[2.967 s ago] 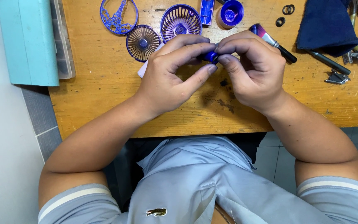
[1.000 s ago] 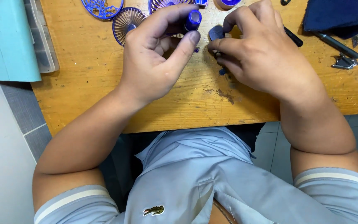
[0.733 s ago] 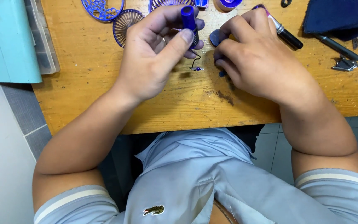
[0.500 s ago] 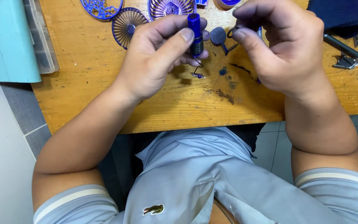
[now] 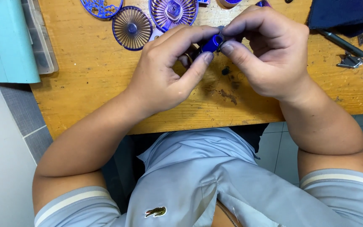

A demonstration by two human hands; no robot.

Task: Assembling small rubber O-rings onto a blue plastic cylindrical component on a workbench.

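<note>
Small blue cylinder (image 5: 212, 43): pinched between thumb and fingers of left hand (image 5: 167, 73), just above the wooden table (image 5: 85, 84). Right hand (image 5: 269, 52): fingertips closed on the cylinder's end at 2 o'clock, apparently fitting or turning a small part; seating it likely calls for fine alignment. At 10 o'clock: round blue grille (image 5: 132, 27), ribbed fan housing (image 5: 173, 11). At 3 o'clock: dark pen (image 5: 341, 40), navy cloth (image 5: 343, 14). Far left: teal box (image 5: 5, 38).

We see our left hand (image 5: 164, 71) and right hand (image 5: 269, 54) raised together, fingertips meeting in a pinch, forearms angled inward, elbows wide.
</note>
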